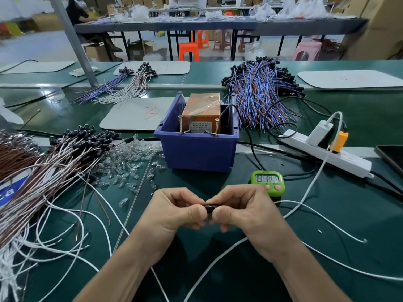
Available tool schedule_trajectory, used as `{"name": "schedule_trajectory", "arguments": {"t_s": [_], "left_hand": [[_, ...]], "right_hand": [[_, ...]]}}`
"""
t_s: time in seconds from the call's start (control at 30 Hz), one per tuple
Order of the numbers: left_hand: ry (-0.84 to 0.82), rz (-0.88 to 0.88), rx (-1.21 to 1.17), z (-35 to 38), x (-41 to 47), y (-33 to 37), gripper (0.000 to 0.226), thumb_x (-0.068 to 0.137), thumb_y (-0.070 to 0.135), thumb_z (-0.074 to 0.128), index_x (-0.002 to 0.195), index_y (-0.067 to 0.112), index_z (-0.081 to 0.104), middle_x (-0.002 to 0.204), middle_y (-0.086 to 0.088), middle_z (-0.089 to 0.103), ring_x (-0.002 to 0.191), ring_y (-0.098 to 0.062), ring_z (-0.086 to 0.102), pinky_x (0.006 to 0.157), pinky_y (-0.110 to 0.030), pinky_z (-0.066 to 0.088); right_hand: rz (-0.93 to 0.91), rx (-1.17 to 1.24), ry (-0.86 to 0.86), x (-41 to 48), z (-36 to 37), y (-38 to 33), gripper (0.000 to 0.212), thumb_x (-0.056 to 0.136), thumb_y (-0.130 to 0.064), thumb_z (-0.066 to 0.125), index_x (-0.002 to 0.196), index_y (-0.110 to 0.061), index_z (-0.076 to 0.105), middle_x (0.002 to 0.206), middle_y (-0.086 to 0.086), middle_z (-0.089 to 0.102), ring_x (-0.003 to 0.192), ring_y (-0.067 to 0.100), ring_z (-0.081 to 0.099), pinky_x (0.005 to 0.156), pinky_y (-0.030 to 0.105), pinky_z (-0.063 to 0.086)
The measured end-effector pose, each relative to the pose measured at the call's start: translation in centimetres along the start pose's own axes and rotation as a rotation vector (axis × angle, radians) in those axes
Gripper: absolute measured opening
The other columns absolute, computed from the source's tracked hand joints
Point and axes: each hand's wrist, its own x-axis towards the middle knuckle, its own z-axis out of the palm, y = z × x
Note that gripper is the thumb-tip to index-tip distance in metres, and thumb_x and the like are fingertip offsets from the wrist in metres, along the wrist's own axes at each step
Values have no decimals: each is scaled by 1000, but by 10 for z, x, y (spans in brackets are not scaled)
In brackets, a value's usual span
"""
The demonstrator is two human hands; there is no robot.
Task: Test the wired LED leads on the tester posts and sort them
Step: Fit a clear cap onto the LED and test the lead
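1. Green counter [359, 203]: blue bin [196, 153] holds the orange tester [201, 112], beyond the hands.
2. Left hand [174, 212] and right hand [242, 210]: both grips pinch one black LED holder [211, 208].
3. Its white wire [331, 222] looks light, floppy; hold the stiff holder.

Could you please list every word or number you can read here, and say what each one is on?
"3", red handwriting, on the near mat.
Timer display: digits too blurred to read.
Tester label: print too small to read.
Carton, left edge: cut-off letters, unreadable.
Far right mat: faint marks, unreadable.
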Motion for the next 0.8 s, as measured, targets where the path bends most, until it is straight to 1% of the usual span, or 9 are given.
{"name": "schedule_trajectory", "arguments": {"t_s": [0.07,0.1,0.23,0.37,0.5,0.6,0.7,0.73,0.8], "left_hand": [[2,-4,-16,1,2,2,27,48,28,95,67,19,78,64,-13,72,52,-13,67,51,-20,52],[-9,-11,-40,1,3,4,25,50,27,93,69,18,79,66,-13,72,54,-14,68,52,-19,53],[-45,-24,-100,-1,4,6,49,44,44,102,75,13,81,71,-15,74,58,-16,70,54,-20,55],[-4,-12,-59,4,3,3,57,32,51,103,70,15,80,67,-15,73,54,-16,69,51,-21,54],[62,3,-34,4,3,0,66,20,52,103,65,12,78,62,-18,70,47,-17,65,47,-21,53],[83,21,-17,5,5,-4,67,18,52,103,65,11,78,60,-19,67,46,-18,63,47,-21,53],[69,50,40,3,8,-6,52,29,40,101,67,12,77,58,-16,65,47,-17,60,49,-22,53],[64,58,52,3,9,-6,52,31,40,101,67,11,77,58,-16,65,47,-17,60,49,-22,53],[77,69,53,1,10,-7,60,27,45,103,67,9,77,58,-18,65,46,-18,60,48,-22,52]], "right_hand": [[-25,-9,20,2,0,-1,12,77,-4,78,85,-12,80,77,16,75,69,21,69,56,24,53],[-42,-16,26,3,0,-2,13,77,-3,77,85,-13,80,78,15,76,69,22,69,56,24,53],[-70,-33,38,5,-2,-3,14,75,-3,78,85,-12,81,80,16,77,70,23,69,55,24,50],[-48,-37,27,2,-1,-5,14,77,-1,76,83,-12,81,75,10,76,68,19,69,55,24,51],[-34,-40,9,1,0,-4,14,79,1,76,86,-10,80,72,10,73,63,17,65,56,24,51],[-26,-49,12,0,-3,-2,18,80,2,75,87,-14,80,72,8,73,61,16,62,56,24,51],[-22,-81,29,1,-6,0,19,81,2,75,88,-14,80,71,6,72,60,13,60,57,24,49],[-22,-93,36,2,-6,1,17,81,2,75,89,-13,80,71,7,72,60,13,59,57,24,49],[-23,-97,46,3,-5,4,14,81,2,75,89,-8,80,72,9,72,62,15,59,57,25,49]]}}
